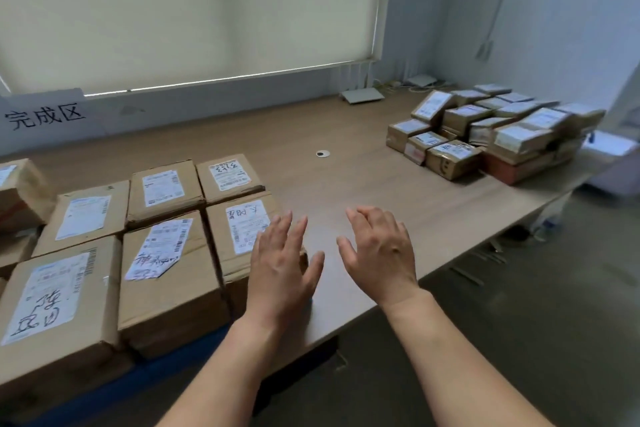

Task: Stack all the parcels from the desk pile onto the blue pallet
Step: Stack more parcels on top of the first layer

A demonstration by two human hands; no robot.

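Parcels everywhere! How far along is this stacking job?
Done: a tight layer of boxes sits on the blue pallet at the left. In hand: nothing; the left hand and right hand are open and empty. Left: a sizeable pile of parcels waits at the far right end of the desk.

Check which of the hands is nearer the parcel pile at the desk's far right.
Right. The right hand hovers over bare desk, toward the pile; the left hand is farther left, over the corner of a stacked parcel.
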